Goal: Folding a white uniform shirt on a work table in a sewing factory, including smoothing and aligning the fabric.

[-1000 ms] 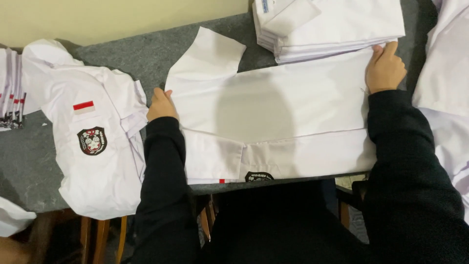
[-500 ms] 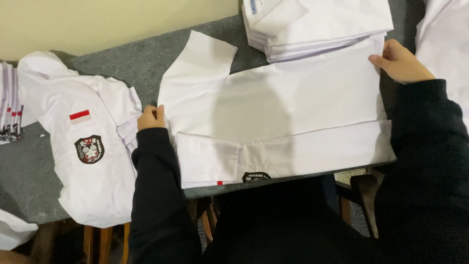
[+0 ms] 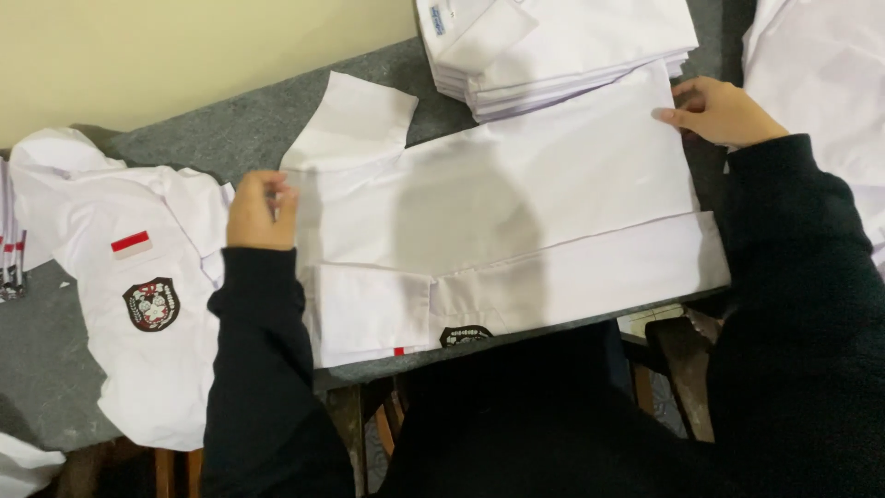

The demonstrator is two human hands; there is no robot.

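Head view: both hands (image 3: 261,210) apparently grip white shirt (image 3: 516,212).

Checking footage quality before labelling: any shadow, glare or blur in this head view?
Head view: a soft shadow darkens the middle of the white shirt; no glare shows; the left hand is slightly motion-blurred, while the right hand looks sharper.

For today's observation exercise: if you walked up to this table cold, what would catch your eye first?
First, the big white shirt laid face down across the middle of the grey table, one sleeve sticking out at its top left, with the left hand and right hand at its opposite ends. Next, the dark round badge and red-and-white patch on the shirt at the left. A stack of folded white shirts sits at the top.
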